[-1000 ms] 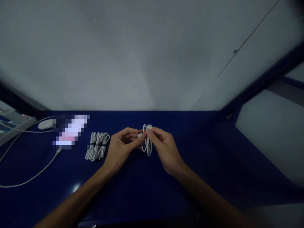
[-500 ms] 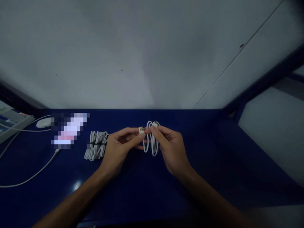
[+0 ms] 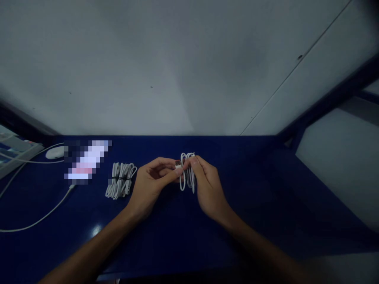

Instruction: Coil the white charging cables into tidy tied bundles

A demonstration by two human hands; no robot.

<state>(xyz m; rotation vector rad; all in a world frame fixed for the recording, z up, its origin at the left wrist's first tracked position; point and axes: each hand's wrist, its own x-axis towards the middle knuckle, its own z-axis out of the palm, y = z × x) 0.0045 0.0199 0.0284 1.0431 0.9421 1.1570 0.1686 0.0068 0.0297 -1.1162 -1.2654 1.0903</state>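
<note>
Between my two hands, above the blue tabletop, is a white USB cable [image 3: 182,185] gathered in several loops. My left hand [image 3: 151,181] pinches its USB plug [image 3: 178,165], metal end pointing away from me, between thumb and fingers. The looped part is gripped by my right hand [image 3: 209,183], thumb on top near the cable's other end, which is mostly hidden by the fingers. Left of my left hand lies a group of coiled white cables [image 3: 120,187] bound with black ties.
On the left, a blurred-out phone [image 3: 89,161] with a white charging cable [image 3: 50,217] lies on the blue table [image 3: 166,244]. Behind it are a white rounded object [image 3: 55,152] and a power strip [image 3: 23,156]. A pale wall [image 3: 177,79] rises at the back.
My right hand has moved slightly left, bringing the loops closer to the plug in my left hand. The cable's other end has turned and shows less.
</note>
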